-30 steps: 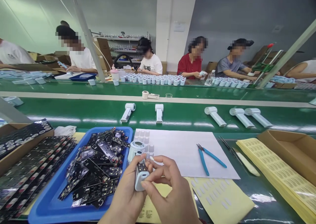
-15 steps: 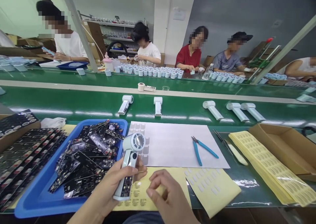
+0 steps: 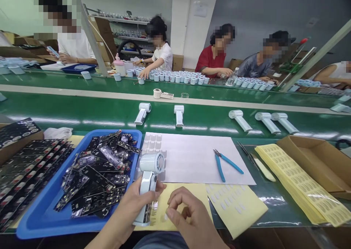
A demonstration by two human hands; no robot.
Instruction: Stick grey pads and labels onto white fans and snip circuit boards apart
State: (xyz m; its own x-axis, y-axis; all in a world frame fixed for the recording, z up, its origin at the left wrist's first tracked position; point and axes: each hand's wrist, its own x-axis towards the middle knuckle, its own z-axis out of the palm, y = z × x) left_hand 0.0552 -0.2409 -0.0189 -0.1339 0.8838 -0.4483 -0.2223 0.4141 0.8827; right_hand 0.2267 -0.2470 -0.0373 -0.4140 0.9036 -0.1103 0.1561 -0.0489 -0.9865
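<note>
My left hand (image 3: 139,203) is wrapped round the handle of a light-blue handheld fan (image 3: 148,181). The fan stands upright, its round head at the top and turned to the right, with dark electronics showing along the handle's open side. Just to the right, my right hand (image 3: 189,212) is closed in a pinch. At its thumb tip shows a small pale sticker (image 3: 166,217), too small to make out fully. Under the hands lies a yellow sticker sheet (image 3: 189,190); another yellow sheet (image 3: 233,208) with small pale stickers lies to the right.
A blue tray (image 3: 41,216) of circuit boards (image 3: 101,179) is at left, beside more stacked boards (image 3: 24,176). Blue cutters (image 3: 227,163) rest on a white sheet (image 3: 189,161). Tweezers (image 3: 246,154), yellow sheets (image 3: 298,183) and a cardboard box (image 3: 315,161) are right. Several co-workers sit across the green conveyor (image 3: 203,121).
The fan in my left hand has turned so its head faces more to the right, and moved slightly right. My right hand has closed its fingers more. A co-worker's arm reaches to a cup-shaped part.
</note>
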